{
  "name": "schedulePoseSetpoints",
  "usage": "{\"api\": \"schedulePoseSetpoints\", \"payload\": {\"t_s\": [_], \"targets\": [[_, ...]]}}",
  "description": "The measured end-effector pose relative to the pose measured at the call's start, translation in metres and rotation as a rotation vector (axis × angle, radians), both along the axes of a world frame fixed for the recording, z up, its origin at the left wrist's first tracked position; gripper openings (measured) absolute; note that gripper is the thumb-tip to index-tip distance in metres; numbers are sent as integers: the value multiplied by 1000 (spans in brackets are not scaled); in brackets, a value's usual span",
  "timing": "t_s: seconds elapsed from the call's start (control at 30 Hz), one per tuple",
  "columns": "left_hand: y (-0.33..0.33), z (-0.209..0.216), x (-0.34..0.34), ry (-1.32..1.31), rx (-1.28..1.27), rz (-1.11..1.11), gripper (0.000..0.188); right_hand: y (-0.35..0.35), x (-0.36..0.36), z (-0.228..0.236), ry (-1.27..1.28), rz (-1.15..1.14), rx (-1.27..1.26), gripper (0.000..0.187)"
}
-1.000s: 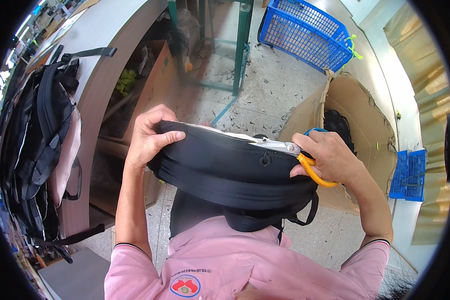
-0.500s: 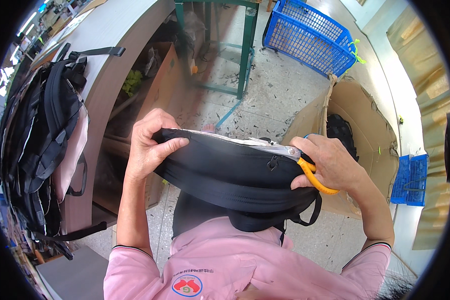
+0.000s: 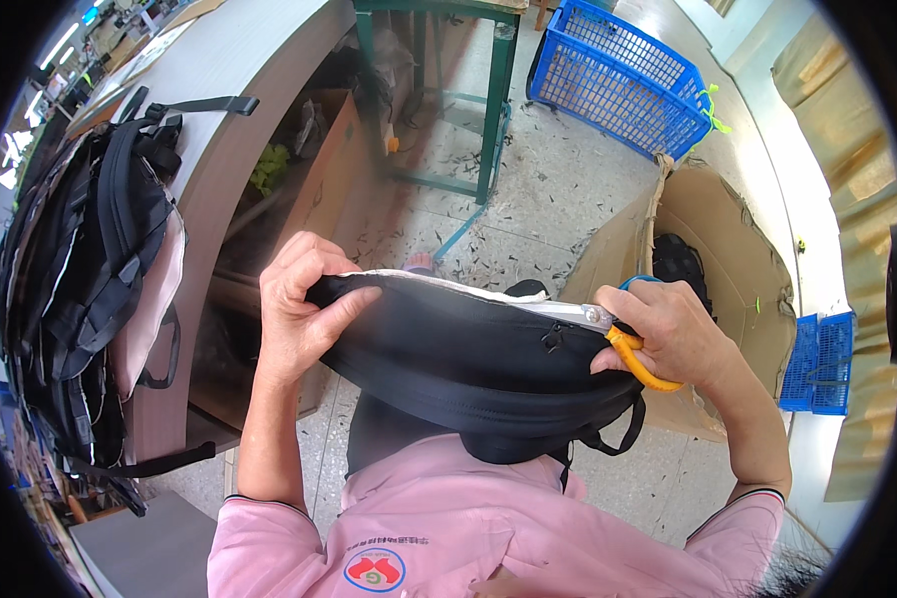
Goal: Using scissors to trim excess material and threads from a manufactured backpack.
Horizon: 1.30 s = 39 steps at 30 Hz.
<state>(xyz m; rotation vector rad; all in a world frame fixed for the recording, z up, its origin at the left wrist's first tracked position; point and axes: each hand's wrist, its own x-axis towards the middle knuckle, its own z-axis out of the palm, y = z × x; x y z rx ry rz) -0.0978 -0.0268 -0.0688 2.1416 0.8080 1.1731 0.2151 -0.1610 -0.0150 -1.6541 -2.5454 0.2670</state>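
A black fabric bag (image 3: 448, 349) with a raw, whitish seam edge along its top lies across my lap. Pinched between thumb and fingers, the bag's left corner is in my left hand (image 3: 309, 299). My right hand (image 3: 668, 324) is closed round the handles of scissors (image 3: 628, 357) with a yellow-orange loop; a bit of blue shows at the other handle. The metal blades point left along the seam edge, next to a zipper pull (image 3: 553, 337). A black strap loop (image 3: 623, 424) hangs from the bag's right end.
Black bags (image 3: 100, 269) are piled on the table (image 3: 214, 130) at left. A cardboard box (image 3: 738, 219) with a black item inside stands at right. Beyond are a blue crate (image 3: 618, 75), another blue basket (image 3: 817, 364) and a green-legged stand (image 3: 493, 110). Dark scraps litter the floor.
Both hands and the bag's top edge sit slightly lower in view. The right hand and scissors have shifted a little to the right, and the blades lie closer along the edge.
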Motion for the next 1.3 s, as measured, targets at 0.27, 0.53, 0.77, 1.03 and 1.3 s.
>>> {"api": "schedulePoseSetpoints", "payload": {"t_s": [0.27, 0.53, 0.77, 1.03, 1.3], "targets": [[-6, 5, 3, 7, 40, 11, 21, 10, -14, 10, -35, 38, 119, 58], [-5, 1, -1, 30, 86, -20, 23, 5, -11, 5, -37, 11, 11, 55], [-8, 2, -1, 19, 22, 19, 20, 11, -23, 16, -86, -23, -36, 66], [-9, 2, -4, 1, 38, 7, 20, 8, -21, 21, -74, -35, -53, 66], [-11, 5, 0, 3, 34, -12, 20, 18, -29, 18, -47, 1, -68, 64]]}}
